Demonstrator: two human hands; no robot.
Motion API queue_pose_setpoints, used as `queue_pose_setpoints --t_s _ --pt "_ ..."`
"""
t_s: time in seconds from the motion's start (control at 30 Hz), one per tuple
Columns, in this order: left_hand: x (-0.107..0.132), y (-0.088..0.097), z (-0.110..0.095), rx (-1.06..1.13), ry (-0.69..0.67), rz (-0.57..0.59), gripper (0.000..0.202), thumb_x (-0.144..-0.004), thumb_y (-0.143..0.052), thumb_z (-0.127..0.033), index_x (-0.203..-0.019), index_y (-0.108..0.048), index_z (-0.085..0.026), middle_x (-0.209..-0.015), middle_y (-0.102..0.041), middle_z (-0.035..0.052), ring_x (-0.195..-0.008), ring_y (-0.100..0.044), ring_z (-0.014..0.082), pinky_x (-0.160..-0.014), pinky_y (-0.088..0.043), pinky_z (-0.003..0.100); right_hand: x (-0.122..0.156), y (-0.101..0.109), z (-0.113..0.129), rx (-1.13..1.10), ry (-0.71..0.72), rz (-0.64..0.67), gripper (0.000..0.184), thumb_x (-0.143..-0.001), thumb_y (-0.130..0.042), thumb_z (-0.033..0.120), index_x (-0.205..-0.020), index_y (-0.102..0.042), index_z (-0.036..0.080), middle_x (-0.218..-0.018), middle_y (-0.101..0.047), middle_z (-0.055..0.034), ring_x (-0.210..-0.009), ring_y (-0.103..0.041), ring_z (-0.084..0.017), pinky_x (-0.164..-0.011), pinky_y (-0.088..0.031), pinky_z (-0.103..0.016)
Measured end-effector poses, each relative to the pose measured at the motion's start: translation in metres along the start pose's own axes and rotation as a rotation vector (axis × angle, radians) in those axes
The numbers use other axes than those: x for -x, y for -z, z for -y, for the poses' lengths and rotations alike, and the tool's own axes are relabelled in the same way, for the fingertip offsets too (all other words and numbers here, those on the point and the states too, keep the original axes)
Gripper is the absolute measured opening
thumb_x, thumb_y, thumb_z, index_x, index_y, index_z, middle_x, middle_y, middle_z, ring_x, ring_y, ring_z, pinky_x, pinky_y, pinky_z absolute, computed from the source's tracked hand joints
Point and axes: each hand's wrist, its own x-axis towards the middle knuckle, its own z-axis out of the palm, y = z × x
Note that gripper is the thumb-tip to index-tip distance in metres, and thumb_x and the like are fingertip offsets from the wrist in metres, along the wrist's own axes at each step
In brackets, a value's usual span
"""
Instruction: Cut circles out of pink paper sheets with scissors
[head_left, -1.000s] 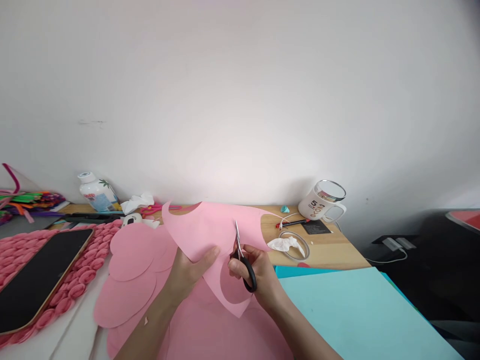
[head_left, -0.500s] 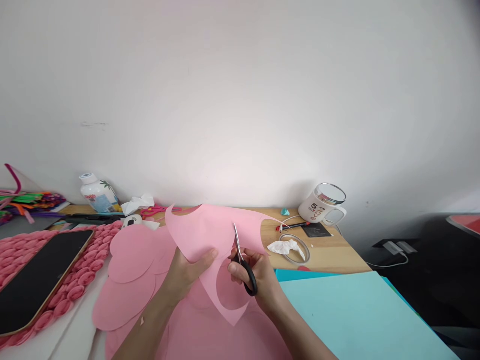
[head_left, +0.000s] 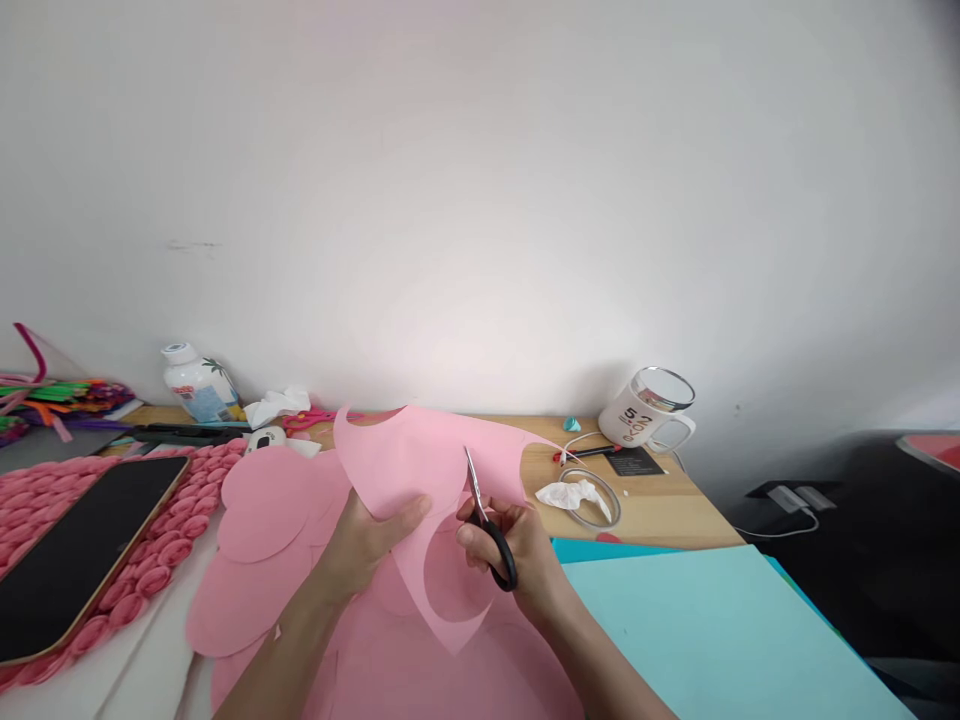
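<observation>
A pink paper sheet (head_left: 420, 455) with curved cut-outs along its edges is held up in front of me. My left hand (head_left: 379, 540) grips its left side, thumb on top and the other fingers hidden beneath. In my right hand (head_left: 510, 540) are black-handled scissors (head_left: 501, 555), their blades pointing up and slightly left into the sheet. Below the blades, a strip of the sheet curves round a large cut-out and hangs to a point. Overlapping pink paper circles (head_left: 262, 510) lie under and left of my hands.
A phone (head_left: 90, 550) rests on a pink braided mat (head_left: 161, 550) at left. Light blue paper (head_left: 720, 620) lies at right. Along the wall stand a white bottle (head_left: 201, 385) and a lidded mug (head_left: 646, 410). Pink-handled scissors (head_left: 307, 418), tissue (head_left: 577, 497) and a pen (head_left: 592, 453) lie about.
The hanging lower strip of the sheet has swung slightly left. The scissor blades have tilted a little left, and both hands keep their holds.
</observation>
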Motion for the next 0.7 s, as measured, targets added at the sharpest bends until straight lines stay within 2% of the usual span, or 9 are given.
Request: queue_pose_setpoints --t_s 0.2,0.37,0.47,0.57,0.63,0.7 --pt "-0.001 0.009 0.0 0.002 0.024 0.044 0.047 -0.073 -0.07 -0.029 -0.117 -0.058 -0.018 -0.109 -0.067 0.0103 -0.098 -0.061 0.0267 -0.077 -0.052 0.034 0.002 -0.002 0.007 0.033 -0.034 -0.003 0.026 -0.058 -0.076 0.031 -0.068 -0.058 0.015 -0.046 -0.045 0.0066 -0.041 -0.038 -0.007 -0.042 -0.028 -0.02" --pt "-0.004 0.013 -0.002 0.104 0.083 0.075 0.048 -0.069 -0.074 -0.027 -0.114 -0.06 -0.017 -0.103 -0.069 0.0111 -0.091 -0.064 0.0271 -0.073 -0.052 0.034 0.002 -0.002 0.006 0.07 -0.003 0.042 0.02 -0.066 -0.069 0.03 -0.063 -0.055 0.016 -0.047 -0.045 0.0059 -0.042 -0.038 -0.007 -0.043 -0.027 -0.021" --pt "-0.006 0.011 -0.004 0.315 0.133 0.189 0.051 -0.068 -0.072 -0.042 -0.11 -0.062 -0.015 -0.098 -0.071 0.0136 -0.089 -0.065 0.03 -0.073 -0.052 0.037 0.001 -0.003 0.002 0.051 0.032 -0.006 0.018 -0.069 -0.065 0.028 -0.061 -0.054 0.016 -0.042 -0.042 0.0068 -0.04 -0.036 -0.007 -0.043 -0.028 -0.022" --pt "-0.009 0.006 -0.003 0.587 0.196 0.313 0.056 -0.074 -0.058 -0.059 -0.114 -0.059 -0.02 -0.102 -0.069 0.0129 -0.09 -0.065 0.032 -0.07 -0.054 0.041 0.0 -0.005 0.002 0.041 0.065 -0.15 0.021 -0.067 -0.067 0.032 -0.064 -0.055 0.016 -0.041 -0.044 0.0063 -0.041 -0.038 -0.008 -0.042 -0.03 -0.022" --pt "-0.009 0.003 -0.001 0.639 0.25 0.319 0.043 -0.081 -0.055 -0.05 -0.114 -0.058 -0.023 -0.101 -0.068 0.0096 -0.087 -0.067 0.0284 -0.065 -0.056 0.038 0.0 -0.006 0.004 0.027 0.097 -0.244 0.024 -0.065 -0.07 0.035 -0.067 -0.056 0.016 -0.044 -0.047 0.0055 -0.042 -0.04 -0.008 -0.042 -0.032 -0.022" --pt "-0.007 0.0 0.001 0.558 0.281 0.305 0.029 -0.081 -0.061 -0.033 -0.109 -0.06 -0.023 -0.096 -0.068 0.0063 -0.075 -0.068 0.0211 -0.054 -0.055 0.027 0.001 -0.007 0.005 0.016 0.12 -0.292 0.026 -0.063 -0.072 0.035 -0.07 -0.056 0.016 -0.046 -0.048 0.0054 -0.042 -0.041 -0.008 -0.042 -0.033 -0.021"
